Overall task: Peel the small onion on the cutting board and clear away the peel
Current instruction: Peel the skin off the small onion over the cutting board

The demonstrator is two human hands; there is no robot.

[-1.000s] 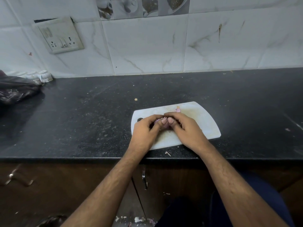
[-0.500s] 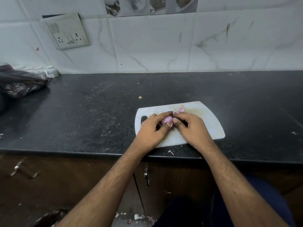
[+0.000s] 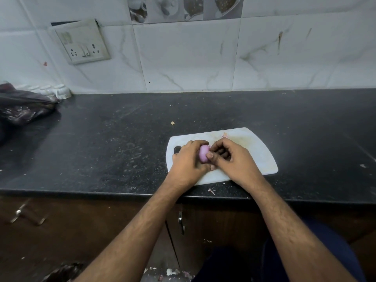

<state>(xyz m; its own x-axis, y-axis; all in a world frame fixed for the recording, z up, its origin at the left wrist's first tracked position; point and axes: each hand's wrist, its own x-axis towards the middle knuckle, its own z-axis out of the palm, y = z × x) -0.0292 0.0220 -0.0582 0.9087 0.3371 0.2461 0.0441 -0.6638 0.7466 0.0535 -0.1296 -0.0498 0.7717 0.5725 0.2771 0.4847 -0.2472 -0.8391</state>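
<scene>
A small pink-purple onion [image 3: 203,153] is held just above the white cutting board [image 3: 258,157], near the board's left half. My left hand [image 3: 188,161] is wrapped around the onion from the left. My right hand [image 3: 232,159] meets it from the right, thumb tip pressed on the onion's side and fingers curled. A small pink piece of peel [image 3: 225,135] lies on the board's far edge. I cannot tell whether any peel sits inside my right hand.
The board lies near the front edge of a black stone counter [image 3: 101,151]. A dark plastic bag [image 3: 22,107] and small white cups [image 3: 59,91] sit at the far left by the tiled wall. Peel scraps [image 3: 211,191] lie by the counter's front edge.
The onion has turned in my hands and more of its smooth pink surface shows. My right thumb has slid onto its side. The view shifted slightly.
</scene>
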